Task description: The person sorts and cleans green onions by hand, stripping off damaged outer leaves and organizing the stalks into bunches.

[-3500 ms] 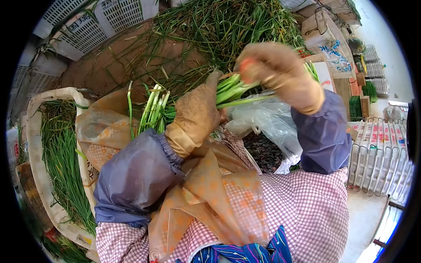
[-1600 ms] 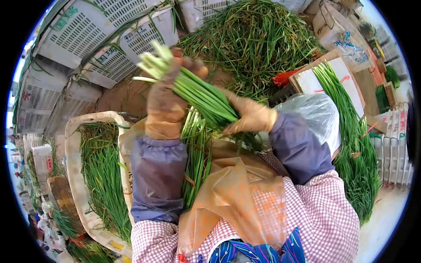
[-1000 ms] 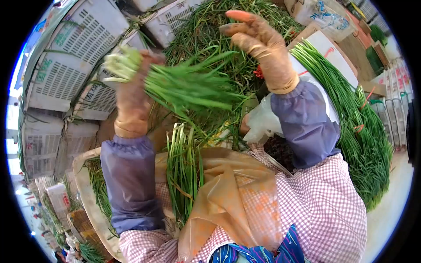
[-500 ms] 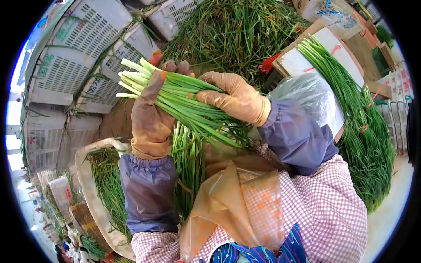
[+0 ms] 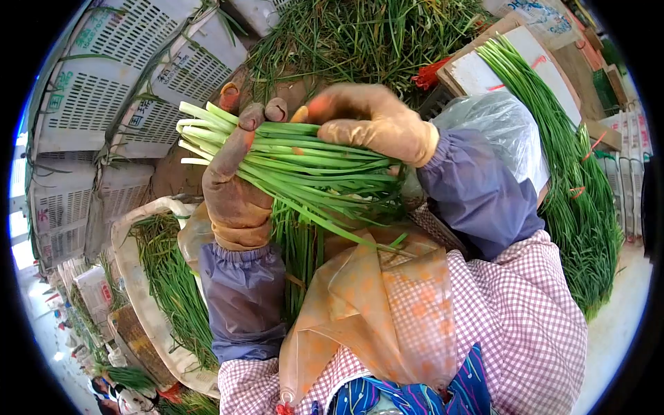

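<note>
A bunch of green stalks with pale ends [image 5: 311, 162] lies across my left hand [image 5: 238, 183], whose gloved thumb and fingers are wrapped round it near the pale ends. My right hand [image 5: 377, 124], also gloved, rests on the upper edge of the same bunch, its thumb along the stalks and its fingers curled and partly blurred; whether it grips any stalk I cannot tell. Below the held bunch, more stalks [image 5: 297, 256] lie on my lap beside the orange-patterned clear apron [image 5: 373, 304].
White slatted crates [image 5: 90, 90] stand at the upper left. A pale tub [image 5: 131, 270] of green stalks is at the left. A loose heap of stalks [image 5: 360, 48] lies ahead. Tied long stalks [image 5: 574, 200] lie at the right, by a clear plastic bag [image 5: 494, 131]. A person [image 5: 114, 398] is far off, lower left.
The held bunch has turned from slanting down to nearly level. My right hand has moved slightly up, its fingers now raised and blurred. My left hand still holds the bunch.
</note>
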The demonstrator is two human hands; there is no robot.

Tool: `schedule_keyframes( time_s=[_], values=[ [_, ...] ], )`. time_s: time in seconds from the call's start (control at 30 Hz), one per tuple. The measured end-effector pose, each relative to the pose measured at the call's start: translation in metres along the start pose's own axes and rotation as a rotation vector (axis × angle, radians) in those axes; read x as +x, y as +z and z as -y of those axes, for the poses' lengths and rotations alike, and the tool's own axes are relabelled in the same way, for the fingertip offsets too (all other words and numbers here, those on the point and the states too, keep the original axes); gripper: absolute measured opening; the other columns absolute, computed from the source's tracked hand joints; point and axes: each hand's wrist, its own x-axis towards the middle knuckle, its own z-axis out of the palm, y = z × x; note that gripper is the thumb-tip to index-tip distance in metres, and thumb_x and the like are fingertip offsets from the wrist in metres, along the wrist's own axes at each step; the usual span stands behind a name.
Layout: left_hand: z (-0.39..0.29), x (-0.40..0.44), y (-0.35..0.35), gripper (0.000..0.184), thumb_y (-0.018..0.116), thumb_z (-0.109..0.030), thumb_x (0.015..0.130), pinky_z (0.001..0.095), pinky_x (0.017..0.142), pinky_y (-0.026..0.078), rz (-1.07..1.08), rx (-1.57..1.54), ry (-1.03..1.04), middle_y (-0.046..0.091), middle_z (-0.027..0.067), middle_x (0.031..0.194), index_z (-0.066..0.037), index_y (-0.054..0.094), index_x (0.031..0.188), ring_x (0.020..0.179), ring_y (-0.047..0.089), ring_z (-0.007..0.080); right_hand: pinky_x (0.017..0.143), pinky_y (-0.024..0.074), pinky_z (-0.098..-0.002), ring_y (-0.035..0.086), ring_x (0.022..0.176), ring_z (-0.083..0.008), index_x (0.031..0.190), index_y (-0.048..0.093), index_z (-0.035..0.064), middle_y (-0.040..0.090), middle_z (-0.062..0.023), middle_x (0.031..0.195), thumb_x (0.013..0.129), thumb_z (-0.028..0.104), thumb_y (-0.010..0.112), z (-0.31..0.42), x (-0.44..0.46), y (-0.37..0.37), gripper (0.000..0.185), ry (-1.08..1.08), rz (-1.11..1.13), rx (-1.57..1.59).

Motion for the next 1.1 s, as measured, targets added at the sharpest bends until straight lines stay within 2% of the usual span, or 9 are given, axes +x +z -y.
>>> schedule_keyframes(
  time_s=[0.07,0.17,0.27,0.47,0.6,0.67,0.93,1.03,1.1],
  values=[
    [-0.006,-0.003,0.007,0.034,0.055,-0.001,0.082,0.0497,0.104,0.033,-0.040,-0.006,-0.107,0.049,0.0046,0.099,-0.010,0.049,0.115,0.108,0.045,0.0229,0.079,0.0477,-0.0268,0.061,0.087,-0.0147,0.106,0.060,-0.0001,0.065,-0.0085,0.095,0.081,0.009,0.064,0.003,-0.005,-0.003,0.027,-0.379,-0.297,-0.429],
    [0.000,-0.005,0.008,0.042,0.057,-0.002,0.080,0.0496,0.102,0.034,-0.056,0.060,0.059,0.050,0.0074,0.098,-0.008,0.046,0.120,0.109,0.046,0.0265,0.068,0.0496,-0.0289,0.063,0.075,-0.0203,0.102,0.063,0.0036,0.064,-0.0092,0.083,0.079,0.007,0.066,0.023,-0.013,0.001,0.024,-0.615,-0.184,-0.644],
    [0.005,-0.005,0.012,0.045,0.058,-0.001,0.078,0.0498,0.102,0.035,-0.088,0.074,0.071,0.050,0.0080,0.097,-0.008,0.046,0.121,0.109,0.046,0.0276,0.056,0.0471,-0.0320,0.060,0.064,-0.0258,0.097,0.065,0.0066,0.060,-0.0087,0.072,0.077,0.009,0.067,0.024,-0.010,0.009,0.020,-0.669,-0.057,-0.842],
    [-0.002,-0.010,0.011,0.043,0.058,0.003,0.075,0.0494,0.106,0.032,-0.061,0.078,0.028,0.048,0.0080,0.102,-0.009,0.045,0.115,0.111,0.045,0.0287,0.056,0.0473,-0.0384,0.059,0.065,-0.0298,0.083,0.062,0.0105,0.060,-0.0072,0.073,0.073,0.013,0.066,0.017,-0.011,0.022,0.011,-0.610,-0.126,-0.785],
    [0.004,-0.011,0.008,0.044,0.057,0.004,0.073,0.0485,0.108,0.031,-0.037,0.099,0.141,0.047,0.0084,0.103,-0.010,0.044,0.112,0.112,0.045,0.0292,0.056,0.0458,-0.0344,0.058,0.063,-0.0273,0.087,0.062,0.0058,0.059,-0.0089,0.072,0.073,0.009,0.070,0.002,-0.021,0.034,0.015,-0.528,-0.126,-0.827],
    [0.006,-0.011,0.012,0.061,0.064,0.004,0.065,0.0547,0.107,0.029,-0.121,0.131,0.167,0.048,0.0078,0.095,-0.009,0.037,0.119,0.112,0.045,0.0290,0.057,0.0463,-0.0313,0.060,0.064,-0.0239,0.087,0.061,0.0036,0.060,-0.0096,0.074,0.076,0.011,0.070,-0.002,-0.024,0.042,0.016,-0.411,-0.262,-0.616],
    [0.007,-0.016,0.009,0.057,0.063,0.002,0.066,0.0545,0.107,0.029,-0.111,0.173,0.185,0.048,0.0079,0.096,-0.009,0.040,0.117,0.110,0.045,0.0288,0.054,0.0431,-0.0271,0.053,0.057,-0.0145,0.086,0.059,0.0009,0.056,-0.0078,0.067,0.078,0.015,0.071,0.010,-0.017,0.050,0.020,-0.186,-0.259,-0.655],
    [0.007,-0.017,0.009,0.057,0.063,0.000,0.066,0.0538,0.105,0.032,-0.125,0.162,0.174,0.048,0.0078,0.096,-0.009,0.040,0.118,0.111,0.044,0.0293,0.052,0.0430,-0.0278,0.054,0.055,-0.0183,0.087,0.058,0.0021,0.056,-0.0086,0.066,0.078,0.015,0.070,0.002,-0.011,0.048,0.019,-0.191,-0.208,-0.575],
    [0.007,-0.018,0.011,0.058,0.064,0.000,0.066,0.0536,0.103,0.034,-0.148,0.154,0.163,0.048,0.0077,0.096,-0.009,0.040,0.118,0.111,0.044,0.0296,0.050,0.0433,-0.0290,0.056,0.055,-0.0229,0.094,0.060,0.0051,0.056,-0.0084,0.064,0.074,0.010,0.070,-0.001,-0.006,0.046,0.023,-0.656,-0.237,-0.717]
  ],
)
